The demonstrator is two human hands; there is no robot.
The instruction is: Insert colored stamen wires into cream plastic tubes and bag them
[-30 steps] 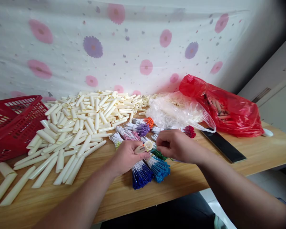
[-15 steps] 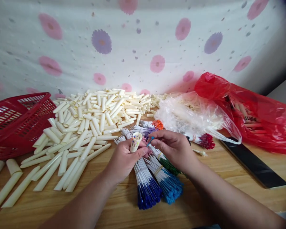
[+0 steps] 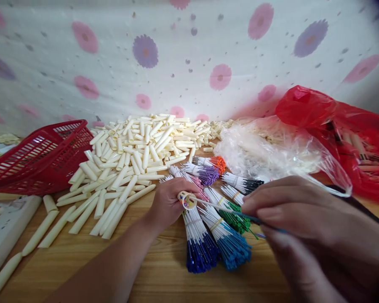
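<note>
My left hand (image 3: 169,200) is closed around a short cream pen barrel (image 3: 184,196), its open end facing me with small coloured bits inside. A thin pen refill (image 3: 221,208), white along its length and blue towards my fingers, is pinched in my right hand (image 3: 316,227), close to the camera. Its far end meets the barrel's mouth; how deep it goes I cannot tell. Below the hands lie banded refill bundles: dark blue (image 3: 202,248), light blue (image 3: 235,248) and green (image 3: 240,221). Purple (image 3: 210,174), orange (image 3: 219,163) and black (image 3: 251,185) bundles lie behind.
A heap of cream pen barrels (image 3: 139,147) covers the left and back of the wooden table (image 3: 164,269). At left are a red basket (image 3: 50,164) and a white power strip (image 3: 9,235). A clear bag (image 3: 259,147) and a red bag (image 3: 306,105) lie at right.
My right hand has come away from beside the barrel, rightward and nearer the camera, with the refill now stretching to the barrel's mouth. The barrel has tipped towards me. The view has shifted left.
</note>
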